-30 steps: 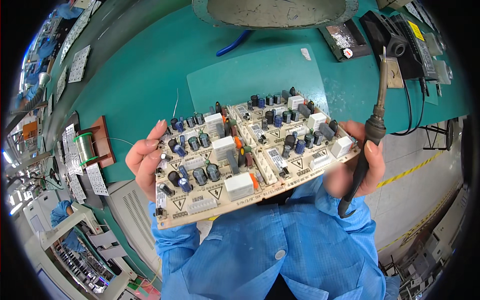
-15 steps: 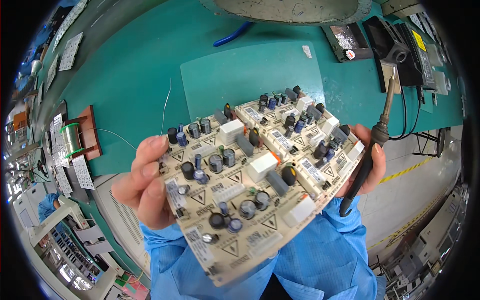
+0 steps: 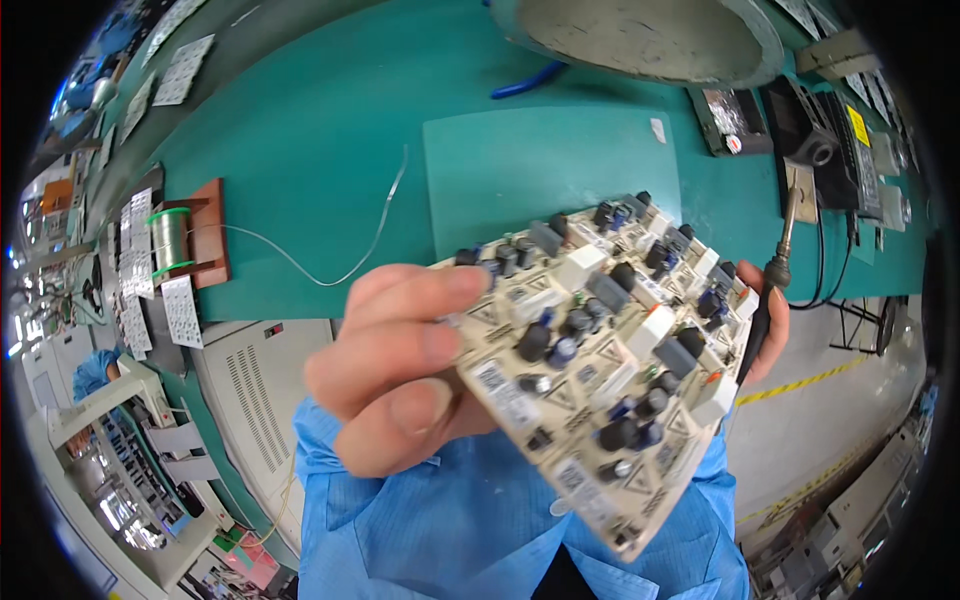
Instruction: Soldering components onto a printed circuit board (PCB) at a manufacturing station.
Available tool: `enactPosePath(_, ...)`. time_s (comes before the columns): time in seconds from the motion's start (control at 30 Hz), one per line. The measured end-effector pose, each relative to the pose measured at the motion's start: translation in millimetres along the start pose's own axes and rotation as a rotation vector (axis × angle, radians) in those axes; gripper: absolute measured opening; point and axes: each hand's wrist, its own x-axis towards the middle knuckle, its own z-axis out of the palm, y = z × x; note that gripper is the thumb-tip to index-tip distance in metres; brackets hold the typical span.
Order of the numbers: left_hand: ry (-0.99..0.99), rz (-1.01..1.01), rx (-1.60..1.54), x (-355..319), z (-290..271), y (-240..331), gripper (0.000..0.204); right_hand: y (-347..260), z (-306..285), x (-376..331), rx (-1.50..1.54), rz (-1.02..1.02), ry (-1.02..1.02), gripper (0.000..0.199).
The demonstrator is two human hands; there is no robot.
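A cream circuit board panel [image 3: 560, 425] is held up tilted over my lap, crowded with capacitors, white blocks and grey parts. My left hand [image 3: 400, 375] grips its left edge, thumb and fingers closed on it. At the far right edge is my right hand [image 3: 770, 335], mostly hidden behind the panel, its fingers round the dark handle of a soldering iron [image 3: 780, 265]. The iron's metal tip points up and away from me. Thin solder wire [image 3: 340, 282] curves loose over the green mat, from a spool [image 3: 172, 242] on a brown stand at the left.
A black soldering station [image 3: 835, 150] with cables stands at the right rear, beside a small metal tray [image 3: 735, 120]. Overhanging the far edge is a large grey rounded hood [image 3: 650, 45]; a blue-handled tool [image 3: 528, 82] lies near it. White part sheets [image 3: 183, 310] lie left.
The panel has turned and tilted more steeply, shifting right with both hands. The solder wire, earlier running up to my left hand, now lies free of it. My view has shifted left.
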Motion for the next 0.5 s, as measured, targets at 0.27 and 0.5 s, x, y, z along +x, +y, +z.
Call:
enactPosePath(0.27, 0.139, 0.021, -0.02, 7, 16, 6, 0.065, 0, 2, 3, 0.023, 0.072, 0.034, 0.051)
enactPosePath(0.5, 0.015, 0.055, -0.115, 9, 3, 2, 0.066, 6, 2, 7, 0.065, 0.041, 0.043, 0.051)
